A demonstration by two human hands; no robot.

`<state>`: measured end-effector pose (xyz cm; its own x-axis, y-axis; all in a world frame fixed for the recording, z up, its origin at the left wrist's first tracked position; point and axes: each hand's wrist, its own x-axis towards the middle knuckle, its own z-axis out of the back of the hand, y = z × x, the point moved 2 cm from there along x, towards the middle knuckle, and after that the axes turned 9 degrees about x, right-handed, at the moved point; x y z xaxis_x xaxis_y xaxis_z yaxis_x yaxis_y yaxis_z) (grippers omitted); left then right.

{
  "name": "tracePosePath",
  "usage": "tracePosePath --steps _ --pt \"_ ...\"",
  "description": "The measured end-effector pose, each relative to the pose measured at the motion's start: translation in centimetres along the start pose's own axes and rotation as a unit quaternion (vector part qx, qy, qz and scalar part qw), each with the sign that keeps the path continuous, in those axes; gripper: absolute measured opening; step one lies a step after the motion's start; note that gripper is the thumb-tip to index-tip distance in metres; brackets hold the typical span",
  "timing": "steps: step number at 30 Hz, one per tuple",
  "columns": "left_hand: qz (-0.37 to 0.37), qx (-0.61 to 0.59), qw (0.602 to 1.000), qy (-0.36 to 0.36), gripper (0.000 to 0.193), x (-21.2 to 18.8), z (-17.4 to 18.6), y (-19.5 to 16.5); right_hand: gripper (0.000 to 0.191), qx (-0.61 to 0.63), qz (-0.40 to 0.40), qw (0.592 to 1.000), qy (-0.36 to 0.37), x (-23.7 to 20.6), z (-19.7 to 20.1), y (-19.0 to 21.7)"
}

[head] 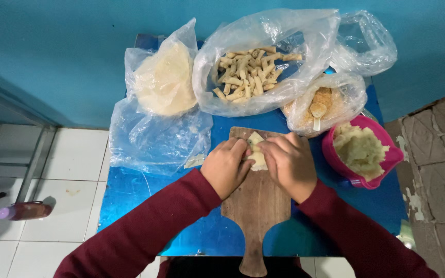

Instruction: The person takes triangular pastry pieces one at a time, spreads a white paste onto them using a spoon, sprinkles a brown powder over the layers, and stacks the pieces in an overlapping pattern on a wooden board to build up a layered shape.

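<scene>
Blue surface [130, 201] against teal wall, white tiled floor. Pale folded wrapper [256, 152], creamy and thin, on wooden board [256, 198]; fingers of left hand [226, 168] and right hand [288, 163] pinched closed on it.

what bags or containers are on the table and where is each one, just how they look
Clear bag of wrappers: back left, pale round sheets.
Clear bag of rolls: back middle, tan finger-shaped rolls.
Clear bag of crumbs: back right, orange-tan crumbs, small spoon.
Pink container: right, pale mash.
No labels, signs or screens show.
</scene>
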<state>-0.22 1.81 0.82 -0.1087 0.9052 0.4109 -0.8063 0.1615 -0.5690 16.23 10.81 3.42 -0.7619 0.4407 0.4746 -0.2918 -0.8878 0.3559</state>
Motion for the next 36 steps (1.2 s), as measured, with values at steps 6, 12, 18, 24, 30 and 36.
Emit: tracePosePath --steps 6,12,18,24,30,36 --pt "0.002 -0.003 1.0 -0.01 0.024 0.1 -0.2 -0.1 0.033 -0.052 0.029 0.998 -0.005 0.4 0.8 1.9" --pt "-0.002 0.006 1.0 -0.007 0.024 0.1 -0.6 0.2 0.034 -0.058 0.011 0.998 -0.002 0.7 0.4 1.3" --pt "-0.006 -0.006 1.0 -0.015 0.025 0.1 -1.2 0.7 0.026 0.034 -0.01 0.999 -0.029 1.7 0.2 -0.4" --pt "-0.011 0.003 1.0 -0.016 0.024 0.3 -1.5 0.9 0.031 0.183 -0.132 0.972 -0.063 1.4 0.4 -2.7" --pt "-0.004 -0.047 0.994 -0.103 0.034 0.6 -0.4 0.5 0.032 0.382 -0.219 0.897 0.025 0.9 -0.4 -4.3" --pt "-0.063 -0.049 0.994 -0.079 0.016 0.7 0.1 0.2 0.028 0.437 -0.248 0.862 0.065 1.0 -0.6 -3.6"
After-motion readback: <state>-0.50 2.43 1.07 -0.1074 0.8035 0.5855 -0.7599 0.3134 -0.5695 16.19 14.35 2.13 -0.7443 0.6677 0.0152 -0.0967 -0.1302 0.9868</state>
